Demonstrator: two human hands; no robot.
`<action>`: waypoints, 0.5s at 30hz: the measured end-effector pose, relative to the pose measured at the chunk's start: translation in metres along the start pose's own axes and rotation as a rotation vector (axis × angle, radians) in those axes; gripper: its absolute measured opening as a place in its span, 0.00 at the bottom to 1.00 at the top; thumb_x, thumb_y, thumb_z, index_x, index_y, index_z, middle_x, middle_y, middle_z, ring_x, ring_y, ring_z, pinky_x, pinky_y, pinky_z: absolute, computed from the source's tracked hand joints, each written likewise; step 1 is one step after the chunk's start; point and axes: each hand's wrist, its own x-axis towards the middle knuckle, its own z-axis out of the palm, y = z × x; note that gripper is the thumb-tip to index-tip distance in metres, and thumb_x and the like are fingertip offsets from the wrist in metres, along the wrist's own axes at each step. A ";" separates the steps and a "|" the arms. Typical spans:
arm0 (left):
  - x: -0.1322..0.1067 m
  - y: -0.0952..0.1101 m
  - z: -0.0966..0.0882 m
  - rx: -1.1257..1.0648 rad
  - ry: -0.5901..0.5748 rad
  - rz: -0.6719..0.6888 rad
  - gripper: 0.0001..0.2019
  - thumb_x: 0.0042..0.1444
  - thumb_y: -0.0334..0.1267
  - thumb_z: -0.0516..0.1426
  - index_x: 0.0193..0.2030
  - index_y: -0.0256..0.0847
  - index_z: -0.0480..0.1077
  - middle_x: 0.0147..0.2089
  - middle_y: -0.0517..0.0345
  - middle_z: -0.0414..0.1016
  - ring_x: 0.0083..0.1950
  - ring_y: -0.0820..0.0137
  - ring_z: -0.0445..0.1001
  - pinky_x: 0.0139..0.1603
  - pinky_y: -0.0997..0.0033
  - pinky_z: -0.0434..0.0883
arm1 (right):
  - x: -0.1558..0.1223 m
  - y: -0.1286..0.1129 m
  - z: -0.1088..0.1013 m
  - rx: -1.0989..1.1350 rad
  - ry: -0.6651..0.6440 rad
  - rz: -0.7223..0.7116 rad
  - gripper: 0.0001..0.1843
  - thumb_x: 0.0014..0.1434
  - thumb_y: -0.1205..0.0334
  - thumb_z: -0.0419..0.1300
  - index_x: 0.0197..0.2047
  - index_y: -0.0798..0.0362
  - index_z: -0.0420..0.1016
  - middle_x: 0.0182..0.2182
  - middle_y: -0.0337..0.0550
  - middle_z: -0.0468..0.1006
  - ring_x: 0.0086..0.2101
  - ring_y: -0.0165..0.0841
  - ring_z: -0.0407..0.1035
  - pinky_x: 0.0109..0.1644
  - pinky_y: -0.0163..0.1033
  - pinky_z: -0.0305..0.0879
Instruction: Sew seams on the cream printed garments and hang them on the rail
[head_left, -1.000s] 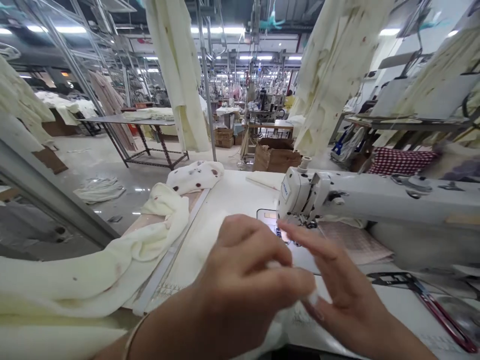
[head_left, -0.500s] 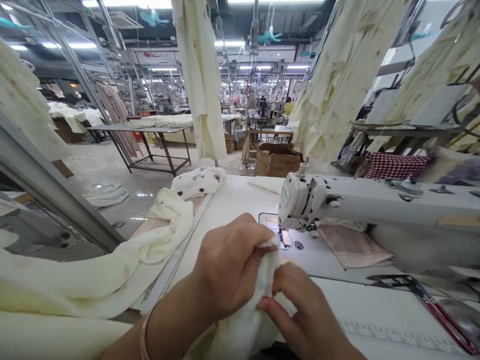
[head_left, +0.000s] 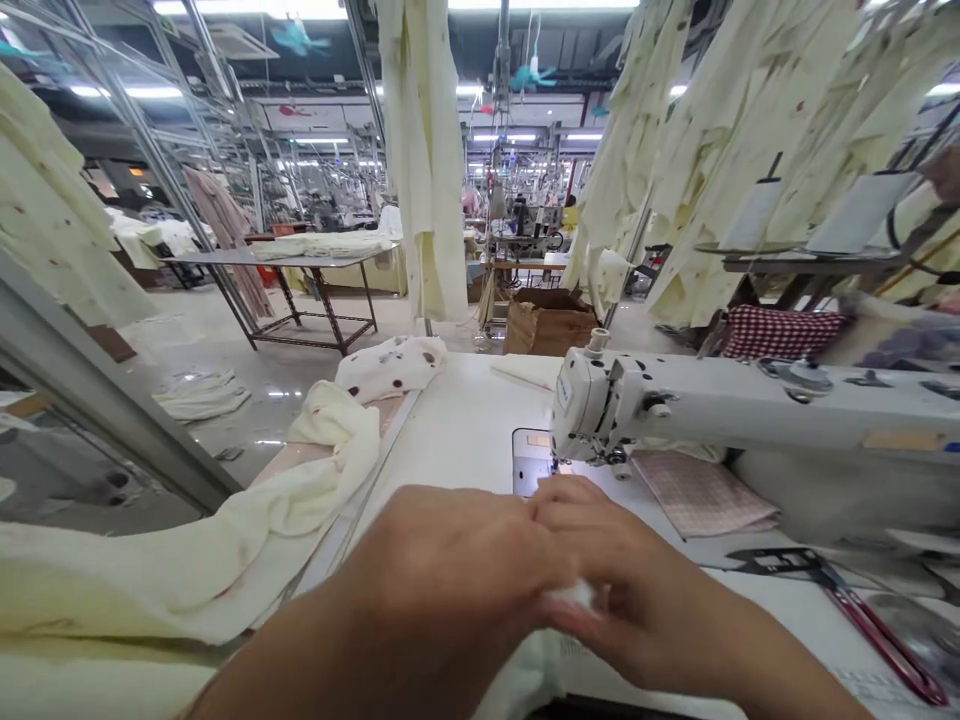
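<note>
Both my hands meet in front of the white sewing machine (head_left: 600, 405), low over its table. My left hand (head_left: 457, 560) is closed, blurred by motion, its fingertips mostly hidden behind the back of the hand. Beside it, my right hand (head_left: 630, 580) pinches a bit of pale cream fabric (head_left: 529, 675) between thumb and fingers. The cloth hangs down below the hands toward the table's near edge. Just beyond my fingers is the machine's lit needle area (head_left: 534, 470), partly covered by the hands.
Cream fabric (head_left: 285, 500) drapes along the left edge. A spotted cloth (head_left: 394, 365) lies at the table's far left corner. Right of the machine head is a folded pink checked cloth (head_left: 701, 490); red-handled snips (head_left: 862, 620) lie nearer. Cream garment pieces (head_left: 427, 170) hang ahead.
My hands have come together and lower, with the left hand turned so its back faces up. The fabric strip that stood between them is now mostly covered. The view has shifted slightly.
</note>
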 end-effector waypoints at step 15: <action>0.010 0.010 -0.012 0.528 0.002 -0.015 0.07 0.64 0.35 0.46 0.38 0.43 0.64 0.33 0.63 0.69 0.28 0.74 0.66 0.26 0.74 0.59 | 0.014 -0.025 0.022 0.218 0.546 0.115 0.20 0.60 0.48 0.53 0.54 0.42 0.59 0.40 0.41 0.70 0.37 0.33 0.68 0.38 0.37 0.69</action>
